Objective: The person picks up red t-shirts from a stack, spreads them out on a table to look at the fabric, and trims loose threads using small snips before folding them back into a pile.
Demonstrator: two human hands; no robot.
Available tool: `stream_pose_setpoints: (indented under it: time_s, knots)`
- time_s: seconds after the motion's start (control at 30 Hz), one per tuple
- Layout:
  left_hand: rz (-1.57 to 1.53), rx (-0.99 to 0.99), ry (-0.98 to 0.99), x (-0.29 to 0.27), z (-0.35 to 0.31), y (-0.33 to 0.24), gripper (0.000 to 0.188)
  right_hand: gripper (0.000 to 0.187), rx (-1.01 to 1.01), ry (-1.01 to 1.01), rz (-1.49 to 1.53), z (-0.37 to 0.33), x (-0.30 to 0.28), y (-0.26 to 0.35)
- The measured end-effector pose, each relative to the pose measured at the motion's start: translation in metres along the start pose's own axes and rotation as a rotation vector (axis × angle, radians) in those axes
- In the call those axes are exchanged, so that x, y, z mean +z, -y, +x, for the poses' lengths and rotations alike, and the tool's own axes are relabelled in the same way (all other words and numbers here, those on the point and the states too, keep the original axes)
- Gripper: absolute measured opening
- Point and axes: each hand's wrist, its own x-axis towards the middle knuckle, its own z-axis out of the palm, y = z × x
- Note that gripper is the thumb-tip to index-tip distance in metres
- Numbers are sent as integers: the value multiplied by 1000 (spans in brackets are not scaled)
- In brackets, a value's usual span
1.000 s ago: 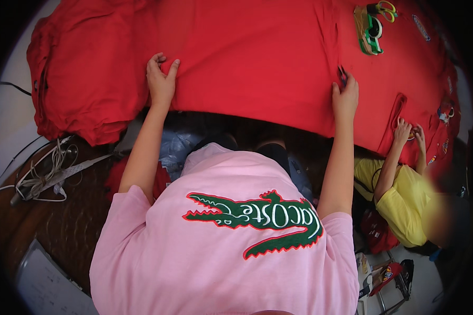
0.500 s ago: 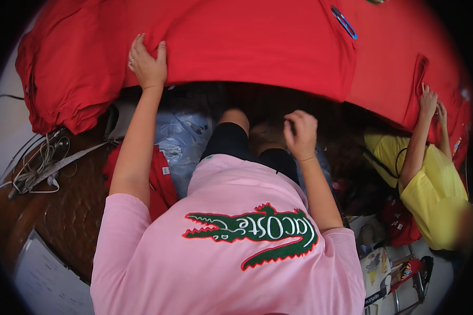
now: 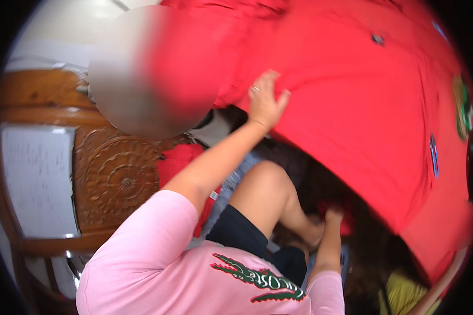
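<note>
A large red cloth spreads over a raised surface across the top and right. My left hand lies on its near edge, fingers curled over the fabric and a ring on one finger. My right hand hangs low beside my bare knee, in the dark gap under the cloth. It touches a small red piece; its fingers are mostly hidden. I wear a pink shirt with a green emblem on it.
A carved wooden panel and a white sheet are at the left. More red fabric lies beside my left arm. A person in a yellow top is at the lower right. A green patch sits on the cloth's right side.
My right hand left the cloth's edge and dropped below it, down beside my knee. My left hand stayed on the edge. The view swung to the left.
</note>
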Motion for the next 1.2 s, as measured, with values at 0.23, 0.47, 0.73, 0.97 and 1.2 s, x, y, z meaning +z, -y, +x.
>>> stream_pose_setpoints:
  time_s: [0.23, 0.47, 0.73, 0.97, 1.2]
  knots:
    - [-27, -136, -14, -35, -23, 19, 58, 28, 72, -273, 320, -74, -104, 38]
    - [-114, -149, -64, -27, -25, 23, 53, 28, 124, -71, 1661, -234, -397, 87]
    - [-364, -250, -125, -27, -12, 28, 31, 30, -1152, 99, 1731, -206, -574, 147]
    - [-439, -345, -162, -28, -5, 38, 15, 27, 176, -297, 389, -136, -631, 201]
    - [-396, -334, -61, -34, -1, 37, 16, 38, -144, -171, 432, 21, -542, 244]
